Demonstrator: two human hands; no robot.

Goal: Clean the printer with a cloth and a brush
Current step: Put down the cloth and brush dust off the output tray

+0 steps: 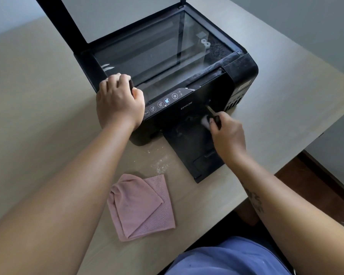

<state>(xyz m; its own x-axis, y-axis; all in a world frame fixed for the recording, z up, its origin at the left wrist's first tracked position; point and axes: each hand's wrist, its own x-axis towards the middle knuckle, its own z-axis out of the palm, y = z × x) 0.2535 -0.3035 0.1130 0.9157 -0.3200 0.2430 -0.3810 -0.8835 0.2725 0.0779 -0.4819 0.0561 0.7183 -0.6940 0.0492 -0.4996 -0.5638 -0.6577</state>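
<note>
On the beige table [48,96], left to right:
Left hand [119,100]: fingers curled over the front left corner of the black Epson printer [187,108], gripping its edge.
Pink folded cloth [141,207]: flat on the table, between the forearms, untouched.
Right hand [226,133]: closed around a small brush [211,116], white bristles against the printer's front, above the output tray [195,155].
Scanner lid [107,16]: raised.

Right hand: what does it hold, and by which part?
The right hand holds a brush by its dark handle end; the white bristles touch the printer front.
</note>
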